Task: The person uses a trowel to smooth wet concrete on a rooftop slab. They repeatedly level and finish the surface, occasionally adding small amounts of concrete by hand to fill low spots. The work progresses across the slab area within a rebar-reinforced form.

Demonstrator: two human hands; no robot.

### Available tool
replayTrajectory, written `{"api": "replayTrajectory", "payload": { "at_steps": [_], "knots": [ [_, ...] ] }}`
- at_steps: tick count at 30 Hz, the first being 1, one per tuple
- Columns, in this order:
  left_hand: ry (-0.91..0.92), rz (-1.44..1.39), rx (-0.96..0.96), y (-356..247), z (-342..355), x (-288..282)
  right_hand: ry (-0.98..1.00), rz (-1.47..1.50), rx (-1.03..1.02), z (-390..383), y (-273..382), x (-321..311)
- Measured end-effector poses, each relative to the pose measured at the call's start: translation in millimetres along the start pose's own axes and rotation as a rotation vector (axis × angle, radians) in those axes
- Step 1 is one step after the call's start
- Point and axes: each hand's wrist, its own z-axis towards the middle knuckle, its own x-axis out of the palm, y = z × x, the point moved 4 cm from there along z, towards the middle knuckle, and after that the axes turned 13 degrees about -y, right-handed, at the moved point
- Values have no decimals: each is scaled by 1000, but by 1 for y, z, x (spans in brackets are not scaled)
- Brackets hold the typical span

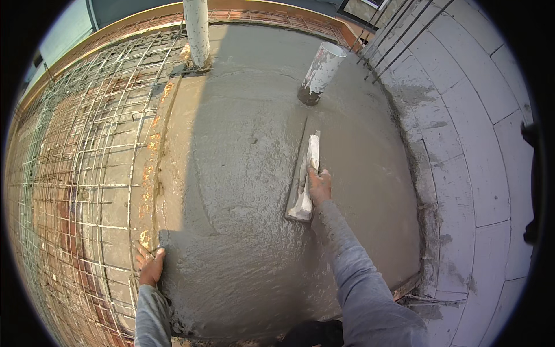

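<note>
My right hand (320, 186) is closed around the pale, cement-caked handle of a long finishing trowel (303, 202). The trowel's narrow blade lies on the wet grey concrete (248, 173), its length pointing away from me. At the near left, my left hand (150, 267) rests with its fingers apart at the edge of the rusty form board (151, 168) that borders the concrete. No tool shows in that hand. Both forearms wear grey sleeves.
A white pipe stub (324, 72) rises tilted from the concrete ahead, and a taller pale pipe (197, 34) stands at the far left. Rebar mesh (98, 173) spreads left of the board. A pale block wall (462, 168) borders the right, with rebar rods (407, 32) beyond.
</note>
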Motion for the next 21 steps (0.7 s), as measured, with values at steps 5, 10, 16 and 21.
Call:
{"api": "replayTrajectory", "payload": {
  "at_steps": [5,10,16,21],
  "knots": [
    [-66,72,1,12,8,7,-366,134,-1,151,-58,-105],
    [-60,148,59,24,19,13,-205,340,205,199,-61,-85],
    [-140,156,88,21,15,13,47,-23,-185,170,-49,-74],
    [-221,106,144,17,11,11,-8,189,42,186,-49,-75]
  ]
}}
